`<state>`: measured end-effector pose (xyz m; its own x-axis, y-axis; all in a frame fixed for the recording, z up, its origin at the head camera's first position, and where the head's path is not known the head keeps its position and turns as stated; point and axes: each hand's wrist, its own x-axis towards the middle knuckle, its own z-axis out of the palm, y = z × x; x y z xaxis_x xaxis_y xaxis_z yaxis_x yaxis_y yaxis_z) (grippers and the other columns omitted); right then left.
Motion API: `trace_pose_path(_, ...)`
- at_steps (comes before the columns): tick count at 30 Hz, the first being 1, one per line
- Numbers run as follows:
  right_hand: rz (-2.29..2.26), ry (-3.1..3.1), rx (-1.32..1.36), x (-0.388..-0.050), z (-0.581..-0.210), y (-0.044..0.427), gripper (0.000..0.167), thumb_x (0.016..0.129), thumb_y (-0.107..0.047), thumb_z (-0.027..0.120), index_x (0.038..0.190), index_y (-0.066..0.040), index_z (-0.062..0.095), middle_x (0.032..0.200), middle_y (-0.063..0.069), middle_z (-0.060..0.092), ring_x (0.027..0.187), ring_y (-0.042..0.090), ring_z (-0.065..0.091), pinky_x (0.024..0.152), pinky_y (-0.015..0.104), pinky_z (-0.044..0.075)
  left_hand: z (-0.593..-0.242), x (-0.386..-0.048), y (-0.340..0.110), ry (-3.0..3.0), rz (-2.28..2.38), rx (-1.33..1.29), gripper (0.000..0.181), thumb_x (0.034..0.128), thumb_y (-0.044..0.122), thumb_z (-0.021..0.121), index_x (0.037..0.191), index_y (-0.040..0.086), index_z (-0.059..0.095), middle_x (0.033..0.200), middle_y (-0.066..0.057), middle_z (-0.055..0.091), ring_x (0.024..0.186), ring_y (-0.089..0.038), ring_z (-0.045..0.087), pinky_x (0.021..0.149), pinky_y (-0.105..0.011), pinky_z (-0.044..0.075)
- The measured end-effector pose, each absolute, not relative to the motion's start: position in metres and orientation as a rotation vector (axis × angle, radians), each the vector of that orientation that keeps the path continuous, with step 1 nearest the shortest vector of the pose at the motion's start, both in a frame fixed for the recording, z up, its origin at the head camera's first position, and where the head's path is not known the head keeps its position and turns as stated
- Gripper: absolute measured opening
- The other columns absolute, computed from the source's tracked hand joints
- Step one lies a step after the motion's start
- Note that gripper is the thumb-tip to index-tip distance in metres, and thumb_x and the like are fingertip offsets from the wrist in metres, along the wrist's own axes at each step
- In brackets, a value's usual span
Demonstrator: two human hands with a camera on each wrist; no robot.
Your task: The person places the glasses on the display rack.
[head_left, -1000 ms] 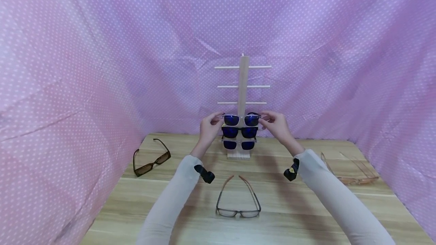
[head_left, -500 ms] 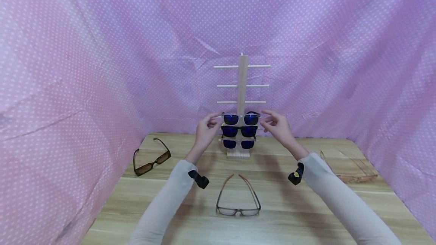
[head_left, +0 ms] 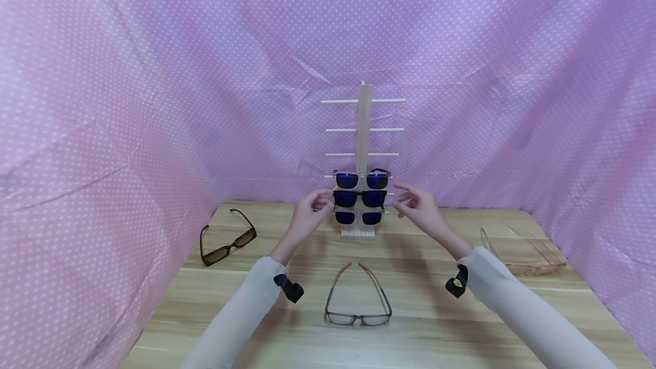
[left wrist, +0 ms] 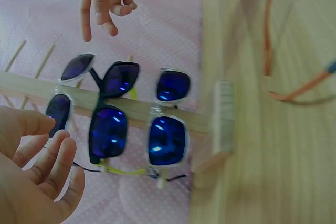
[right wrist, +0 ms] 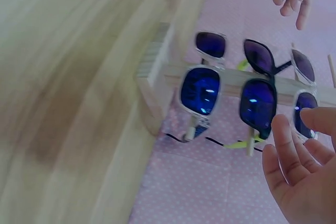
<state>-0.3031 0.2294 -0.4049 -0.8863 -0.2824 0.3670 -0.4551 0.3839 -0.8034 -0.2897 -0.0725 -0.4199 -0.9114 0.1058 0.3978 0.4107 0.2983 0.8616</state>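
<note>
A wooden display rack (head_left: 363, 124) stands at the back of the table with three pairs of blue-lensed sunglasses on its lower pegs. The upper pair (head_left: 347, 180) and bottom pair (head_left: 345, 217) have clear frames; the middle pair (head_left: 345, 199) has a black frame. My left hand (head_left: 307, 213) is at the rack's left side, near the middle pair, fingers loosely bent and holding nothing. On the other side my right hand (head_left: 421, 209) hovers just off the sunglasses, fingers apart with nothing between them. Both wrist views show the sunglasses hanging between the two hands.
Eyeglasses with orange-brown temple tips (head_left: 342, 319) lie at the table's front middle. Brown sunglasses (head_left: 217, 254) lie at left, pale clear-framed glasses (head_left: 538, 270) at right. The rack's three upper bare pegs (head_left: 389, 100) stick out sideways. Pink dotted cloth (head_left: 461, 44) surrounds the table.
Both hands have come off the upper sunglasses, moving down and outward from the rack. That pair stays hanging on its peg.
</note>
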Motion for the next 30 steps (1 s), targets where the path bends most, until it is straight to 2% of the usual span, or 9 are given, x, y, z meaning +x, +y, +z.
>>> trace_pose_path(5,1.517,-2.525,0.739,-0.292,-0.421,0.232,0.046,0.094,0.004,0.067,0.138,0.011,0.053,0.099,0.033,0.071,0.064,0.028,0.070,0.054,0.023,0.052,-0.437,-0.281,-0.079,-2.399,-1.639,-0.581,0.031,0.0933,-0.001,0.069,0.123,-0.010,0.065,0.104,-0.028,0.072,0.092,-0.034,0.070,0.076,-0.017,0.053)
trace_pose_path(12,1.544,-2.631,0.872,-0.281,-0.440,0.235,0.045,0.094,0.001,0.068,0.136,0.011,0.055,0.097,0.029,0.072,0.065,0.004,0.066,0.060,0.025,0.057,-0.459,-0.271,-0.092,-2.618,-1.604,-0.721,0.029,0.0961,0.004,0.066,0.124,-0.004,0.067,0.106,-0.023,0.073,0.096,-0.023,0.068,0.082,-0.021,0.052)
trace_pose_path(14,1.544,-2.661,0.924,-0.279,-0.444,0.235,0.044,0.094,0.002,0.069,0.135,0.011,0.055,0.098,0.028,0.073,0.067,0.005,0.067,0.062,0.027,0.059,-0.464,-0.268,-0.096,-2.669,-1.602,-0.775,0.028,0.0963,0.004,0.065,0.123,-0.005,0.067,0.108,-0.024,0.073,0.096,-0.021,0.067,0.083,-0.022,0.052)
trace_pose_path(17,1.521,-2.691,1.031,-0.276,-0.450,0.236,0.042,0.093,0.003,0.069,0.132,0.012,0.057,0.097,0.027,0.073,0.071,0.009,0.069,0.066,0.027,0.059,-0.471,-0.263,-0.102,-2.734,-1.608,-0.847,0.027,0.0968,0.004,0.063,0.122,-0.007,0.067,0.109,-0.024,0.072,0.097,-0.018,0.066,0.085,-0.022,0.051)
trace_pose_path(23,1.485,-2.705,1.225,-0.267,-0.459,0.236,0.038,0.092,0.003,0.069,0.128,0.012,0.060,0.096,0.027,0.073,0.082,0.029,0.072,0.073,0.022,0.057,-0.483,-0.257,-0.109,-2.819,-1.648,-0.966,0.026,0.0980,0.005,0.065,0.121,-0.007,0.068,0.108,-0.025,0.072,0.094,-0.013,0.067,0.084,-0.021,0.053)
trace_pose_path(26,1.514,-2.714,1.305,-0.263,-0.462,0.235,0.038,0.092,0.003,0.069,0.127,0.015,0.059,0.095,0.029,0.073,0.083,0.037,0.071,0.072,0.022,0.057,-0.487,-0.256,-0.111,-2.856,-1.697,-1.012,0.027,0.0972,0.008,0.068,0.121,-0.006,0.068,0.108,-0.023,0.073,0.092,-0.010,0.068,0.083,-0.022,0.054)
trace_pose_path(30,1.551,-2.767,1.367,-0.258,-0.466,0.234,0.037,0.093,0.001,0.070,0.125,0.016,0.060,0.095,0.028,0.073,0.081,0.035,0.072,0.068,0.020,0.056,-0.485,-0.252,-0.112,-2.924,-1.734,-1.080,0.029,0.0981,0.012,0.068,0.123,-0.004,0.068,0.115,-0.020,0.071,0.096,-0.014,0.068,0.086,-0.026,0.055)
